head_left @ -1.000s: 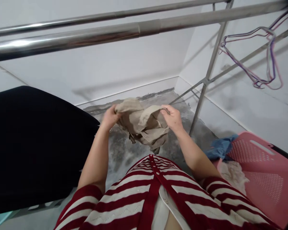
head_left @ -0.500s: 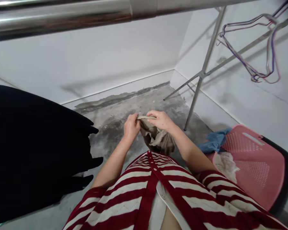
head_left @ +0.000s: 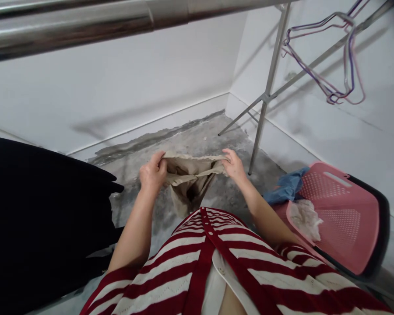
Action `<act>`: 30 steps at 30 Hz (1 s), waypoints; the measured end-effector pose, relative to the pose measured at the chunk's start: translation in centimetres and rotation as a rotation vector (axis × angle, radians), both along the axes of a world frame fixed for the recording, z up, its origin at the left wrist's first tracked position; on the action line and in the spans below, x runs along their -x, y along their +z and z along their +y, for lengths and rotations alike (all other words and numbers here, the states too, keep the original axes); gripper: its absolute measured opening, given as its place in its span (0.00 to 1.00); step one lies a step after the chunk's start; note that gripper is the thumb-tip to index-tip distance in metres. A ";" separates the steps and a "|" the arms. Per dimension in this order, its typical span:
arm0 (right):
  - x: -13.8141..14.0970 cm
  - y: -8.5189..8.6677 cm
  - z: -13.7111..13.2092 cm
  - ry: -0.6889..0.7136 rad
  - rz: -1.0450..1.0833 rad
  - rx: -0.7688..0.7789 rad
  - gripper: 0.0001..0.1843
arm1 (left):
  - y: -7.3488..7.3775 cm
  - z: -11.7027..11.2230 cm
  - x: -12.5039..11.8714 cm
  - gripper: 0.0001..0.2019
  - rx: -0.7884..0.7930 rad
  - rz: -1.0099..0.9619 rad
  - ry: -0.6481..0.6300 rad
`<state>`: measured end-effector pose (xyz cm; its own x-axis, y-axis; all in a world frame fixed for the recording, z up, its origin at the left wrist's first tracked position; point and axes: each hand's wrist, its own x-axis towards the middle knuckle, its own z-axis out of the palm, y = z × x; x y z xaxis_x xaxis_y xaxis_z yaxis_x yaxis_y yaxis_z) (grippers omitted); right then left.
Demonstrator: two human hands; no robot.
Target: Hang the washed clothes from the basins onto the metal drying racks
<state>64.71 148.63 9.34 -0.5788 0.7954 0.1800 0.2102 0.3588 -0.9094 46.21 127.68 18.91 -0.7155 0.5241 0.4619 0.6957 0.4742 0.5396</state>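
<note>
Meeting white walls (head_left: 134, 83), blotchy floor (head_left: 193, 142) below garment (head_left: 188, 177)

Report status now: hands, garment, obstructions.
Left hand and right hand gripping beige garment by its top edge. Garment open at top, hanging. Pink basket off to the right, nothing visibly blocking.

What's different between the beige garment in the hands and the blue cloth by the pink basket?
Colour: the beige garment is pale tan; the blue cloth is blue.
Pose: the beige garment is spread wide along its top edge, its lower part hanging; the blue cloth is bunched at the rim of the pink basket.
Hold: the left hand and right hand grip the beige garment; neither touches the blue cloth.
Shared: both look soft and creased.
</note>
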 end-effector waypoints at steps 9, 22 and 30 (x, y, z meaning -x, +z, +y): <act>-1.5 1.0 -2.4 0.609 -0.382 -0.109 0.23 | -1.2 -2.6 0.7 0.15 -0.082 0.078 0.207; -7.6 2.0 5.1 0.264 -0.324 -0.397 0.19 | -5.9 -2.2 -4.3 0.16 0.287 -0.160 0.058; -14.5 16.5 18.3 -0.823 -0.151 -0.748 0.23 | -7.2 -2.3 -7.0 0.15 0.374 -0.296 -0.017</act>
